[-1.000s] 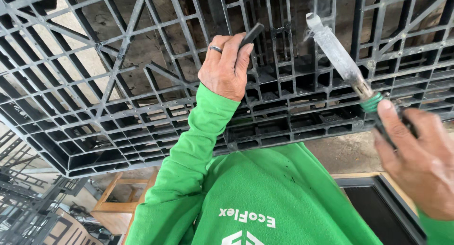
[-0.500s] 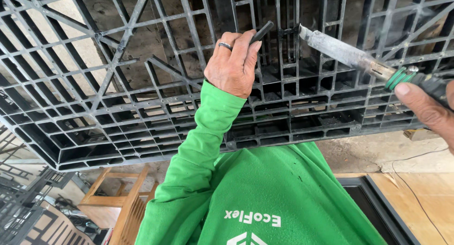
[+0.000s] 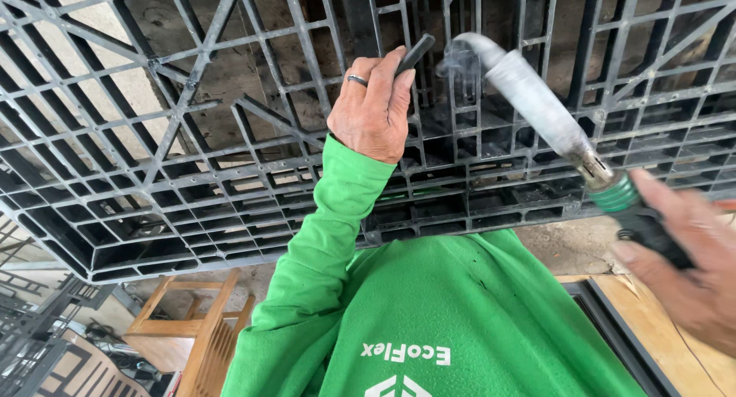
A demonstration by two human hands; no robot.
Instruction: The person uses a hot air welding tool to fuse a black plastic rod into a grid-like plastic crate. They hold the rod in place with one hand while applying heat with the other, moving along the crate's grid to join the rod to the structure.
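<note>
Metal nozzle now nearer black rod

Hot-air tool nozzle swung closer to black rod, smoke now rising.

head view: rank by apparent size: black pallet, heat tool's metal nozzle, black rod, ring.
1. black plastic pallet
2. metal nozzle of the heat tool in the right hand
3. black rod in the left hand
4. ring
Nozzle sits nearer the camera, so its lead over the rod is unsure.

A pallet repair workshop (black plastic pallet, wooden frames, stacked pallets)
</note>
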